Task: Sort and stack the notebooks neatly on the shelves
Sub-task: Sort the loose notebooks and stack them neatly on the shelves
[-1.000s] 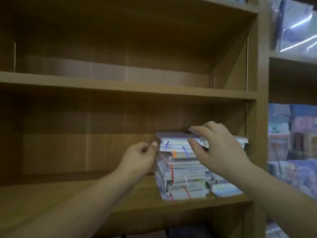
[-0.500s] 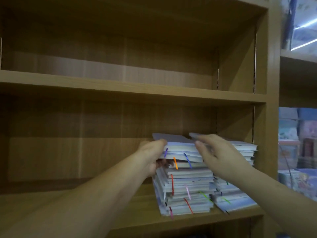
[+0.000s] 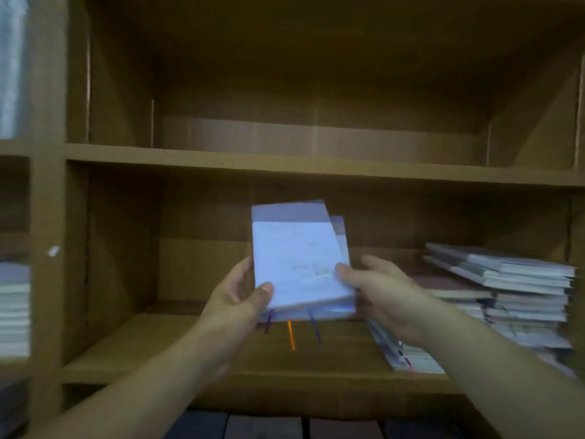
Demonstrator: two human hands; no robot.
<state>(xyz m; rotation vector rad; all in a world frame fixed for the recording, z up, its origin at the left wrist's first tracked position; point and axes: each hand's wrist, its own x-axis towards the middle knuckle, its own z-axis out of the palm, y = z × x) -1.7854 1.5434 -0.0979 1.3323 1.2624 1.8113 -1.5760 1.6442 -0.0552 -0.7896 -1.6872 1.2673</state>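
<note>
Both hands hold a small bundle of pale blue notebooks (image 3: 297, 261) in clear wrapping, raised and tilted in front of the middle shelf's opening. My left hand (image 3: 240, 296) grips its lower left corner, thumb on the cover. My right hand (image 3: 376, 286) grips the lower right edge. Purple and orange ribbon markers (image 3: 290, 334) hang below the bundle. Stacks of notebooks (image 3: 519, 289) lie on the shelf board (image 3: 221, 356) at the right, partly hidden by my right forearm.
The wooden shelf above (image 3: 285, 166) has nothing on it. Bare board stretches left of the bundle. Another notebook pile (image 3: 14, 308) sits in the neighbouring compartment at far left. Dark items (image 3: 262, 427) lie below the shelf.
The hands lifted a few top notebooks off the left stack and carried them leftward, clear of the piles. The view swung left, so the stacks now sit at the right.
</note>
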